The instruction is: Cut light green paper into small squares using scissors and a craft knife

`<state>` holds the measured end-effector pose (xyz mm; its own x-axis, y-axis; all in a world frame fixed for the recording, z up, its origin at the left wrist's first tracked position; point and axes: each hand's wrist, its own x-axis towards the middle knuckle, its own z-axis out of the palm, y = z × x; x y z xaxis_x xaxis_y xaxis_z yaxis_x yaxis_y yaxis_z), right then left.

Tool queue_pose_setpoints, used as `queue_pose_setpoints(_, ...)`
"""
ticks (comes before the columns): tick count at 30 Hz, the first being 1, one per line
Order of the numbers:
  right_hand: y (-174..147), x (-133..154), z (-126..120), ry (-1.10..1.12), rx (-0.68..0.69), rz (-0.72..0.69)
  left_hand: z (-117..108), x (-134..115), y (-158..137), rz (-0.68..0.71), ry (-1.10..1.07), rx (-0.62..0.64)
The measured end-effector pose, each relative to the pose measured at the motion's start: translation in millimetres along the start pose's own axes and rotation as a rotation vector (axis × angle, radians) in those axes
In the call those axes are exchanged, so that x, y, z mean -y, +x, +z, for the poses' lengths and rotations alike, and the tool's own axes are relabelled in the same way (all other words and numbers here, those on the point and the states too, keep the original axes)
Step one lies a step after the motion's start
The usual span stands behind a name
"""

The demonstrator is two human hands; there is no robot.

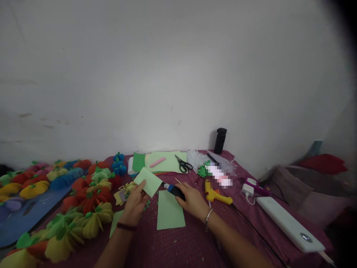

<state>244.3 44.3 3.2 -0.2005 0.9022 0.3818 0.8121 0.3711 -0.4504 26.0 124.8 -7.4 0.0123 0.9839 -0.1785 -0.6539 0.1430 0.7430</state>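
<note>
My left hand (136,203) is closed on a small pale green sheet (148,181), thumb on top, held tilted above the table. My right hand (192,199) grips a dark-handled tool with a blue band (175,190). Its narrow tip is at the right corner of the sheet; whether it touches, I cannot tell. A thin pale stick (178,181) shows by my right fingers. Below the tool lies a larger pale green sheet (170,212). Part of another green sheet (116,220) shows beside my left forearm.
Black scissors (182,164) and a pink strip (157,162) lie on green sheets at the back. A yellow glue gun (217,195) with a cord is on the right, near a white power strip (290,223). Colourful pumpkin shapes (92,199) crowd the left. A black bottle (220,141) stands by the wall.
</note>
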Motion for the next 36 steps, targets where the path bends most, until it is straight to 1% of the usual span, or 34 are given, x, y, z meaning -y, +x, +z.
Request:
queue_pose_setpoints(3, 1.7, -5.0, -2.0, -0.032, -0.025, 0.021, 1.5, -1.4, -3.2, -0.015, 0.012, 0.017)
queue_pose_setpoints(8, 1.0, -5.1, 0.8, -0.020, -0.043, -0.010, 8.6, -3.0, -9.0, -0.038, 0.011, -0.033)
queue_pose_setpoints(14, -0.2, -2.5, 3.5, -0.015, -0.066, -0.019, 12.6, 3.0, -11.5, -0.047, 0.033, -0.062)
queue_pose_setpoints(18, -0.7, -0.2, 0.6, -0.019, -0.079, -0.013, 7.8, 6.5, -6.7, -0.019, 0.033, -0.080)
queue_pose_setpoints(22, -1.6, 3.9, 1.8, -0.039, -0.085, -0.003, 3.6, 9.7, -1.8, 0.067, 0.051, -0.079)
queue_pose_setpoints(26, -2.3, 5.7, 7.1, -0.064, -0.086, 0.000, 5.1, 13.4, -2.7, 0.156, 0.089, -0.097)
queue_pose_setpoints(30, -2.0, 4.7, 7.4, -0.086, -0.079, 0.016, 9.0, 14.4, -6.4, 0.169, 0.110, -0.099)
queue_pose_setpoints(36, -1.5, 4.5, 1.9, -0.105, -0.084, 0.022, 9.3, 9.1, -7.0, 0.171, 0.147, -0.090)
